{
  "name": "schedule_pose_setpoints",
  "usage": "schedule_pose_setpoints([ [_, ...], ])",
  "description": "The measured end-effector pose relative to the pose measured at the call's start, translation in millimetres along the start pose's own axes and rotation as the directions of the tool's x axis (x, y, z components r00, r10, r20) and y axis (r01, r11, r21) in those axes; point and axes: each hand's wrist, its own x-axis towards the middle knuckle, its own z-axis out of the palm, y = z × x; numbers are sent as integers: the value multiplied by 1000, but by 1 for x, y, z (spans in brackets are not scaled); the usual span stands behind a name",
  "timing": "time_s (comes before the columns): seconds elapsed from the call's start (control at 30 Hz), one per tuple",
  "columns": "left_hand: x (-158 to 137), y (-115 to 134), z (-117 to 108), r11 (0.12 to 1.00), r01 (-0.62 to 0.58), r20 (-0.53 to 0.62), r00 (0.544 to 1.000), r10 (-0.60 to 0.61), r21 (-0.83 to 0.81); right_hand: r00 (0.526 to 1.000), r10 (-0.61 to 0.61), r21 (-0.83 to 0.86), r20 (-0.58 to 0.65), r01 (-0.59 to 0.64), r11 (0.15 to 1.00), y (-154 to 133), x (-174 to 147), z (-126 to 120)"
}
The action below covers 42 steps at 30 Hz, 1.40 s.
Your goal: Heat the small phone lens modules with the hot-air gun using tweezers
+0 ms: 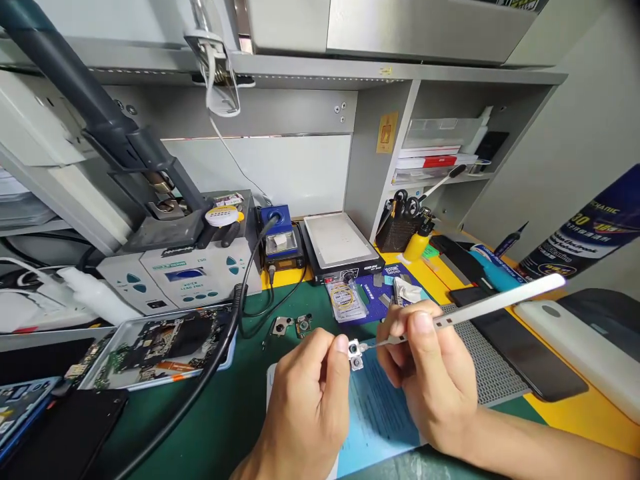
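Note:
My left hand [313, 393] pinches a small camera module [355, 355] with two lenses between thumb and forefinger. In my right hand [433, 367] is a slim white tool [500, 300] with a thin metal tip, gripped like a pen. Its tip meets the right side of the module, by the upper lens. Under both hands lies a blue printed sheet [380, 420] on the green mat. Beyond my left hand, two more small camera parts rest on the mat, a silvery one [281, 326] and a darker one [303, 325].
A tray of circuit boards [165, 347] sits left, crossed by a thick black cable [200, 387]. Behind stand a rework station [185, 277] and a flat heating plate [340, 243]. To the right are a dark phone [530, 353], a yellow bottle [417, 243] and a spray can [585, 227].

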Motion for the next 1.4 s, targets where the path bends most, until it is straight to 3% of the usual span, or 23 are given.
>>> schedule_pose_setpoints([
  [0.43,1,-2,1,1000,-25,3,1000,25,8,998,48,1,30,-48,999,0,2,1],
  [1.4,0,-1,-1,1000,11,23,1000,-11,-13,995,26,-46,96,-21,999,2,-1,-4],
])
